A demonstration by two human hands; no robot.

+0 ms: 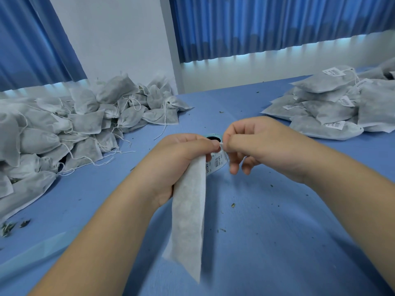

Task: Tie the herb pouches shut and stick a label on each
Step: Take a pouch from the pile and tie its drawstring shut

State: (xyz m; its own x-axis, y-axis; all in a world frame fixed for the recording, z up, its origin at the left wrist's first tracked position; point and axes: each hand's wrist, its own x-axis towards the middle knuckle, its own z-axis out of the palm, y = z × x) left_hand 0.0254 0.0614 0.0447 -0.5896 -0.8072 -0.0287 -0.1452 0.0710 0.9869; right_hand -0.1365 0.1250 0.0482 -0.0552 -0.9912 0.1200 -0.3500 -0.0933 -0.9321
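My left hand (pixel 181 154) grips the neck of a white herb pouch (pixel 189 214), which hangs down edge-on above the blue table (pixel 277 231). My right hand (pixel 263 144) pinches the pouch's thin white drawstring (pixel 222 146) right at the neck, thumb and forefinger closed on it. Just behind the hands lies a roll of barcode labels (pixel 215 163) with a teal core, partly hidden by the fingers.
A large heap of unlabelled pouches with loose strings (pixel 70 127) fills the left side of the table. A stack of labelled pouches (pixel 329 103) sits at the right back. Dried herb crumbs (pixel 233 205) are scattered on the cloth. Blue curtains hang behind.
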